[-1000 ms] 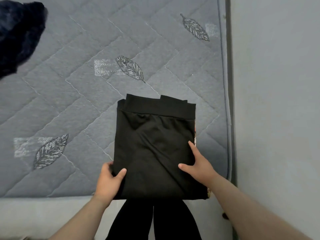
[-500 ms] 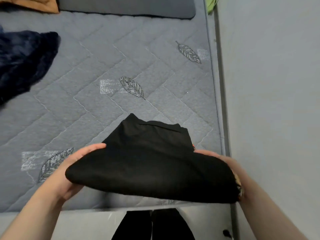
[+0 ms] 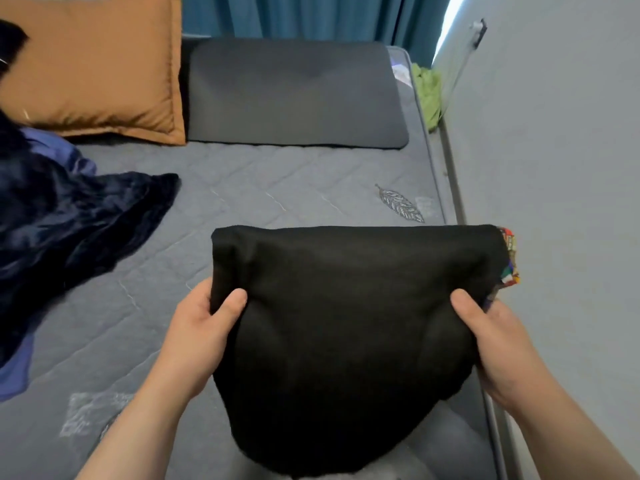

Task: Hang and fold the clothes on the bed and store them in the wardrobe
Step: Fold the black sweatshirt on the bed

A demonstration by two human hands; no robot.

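Observation:
A folded black garment (image 3: 346, 323) is lifted above the grey quilted bed (image 3: 277, 188). My left hand (image 3: 197, 334) grips its left edge, thumb on top and fingers underneath. My right hand (image 3: 495, 344) grips its right edge the same way. A strip of multicoloured fabric (image 3: 509, 258) shows at the garment's right end. The lower part of the garment sags between my arms.
A dark blue plush garment (image 3: 69, 223) lies crumpled on the bed's left side. An orange pillow (image 3: 93, 64) and a dark grey pillow (image 3: 294, 95) sit at the head. A grey wall (image 3: 571, 202) runs along the right. Teal curtains (image 3: 294, 15) hang behind; green cloth (image 3: 427, 91) sits in the corner.
Both hands have lifted the folded black garment off the bed and now hold it higher. My view has tilted up, bringing the pillows and curtains into sight.

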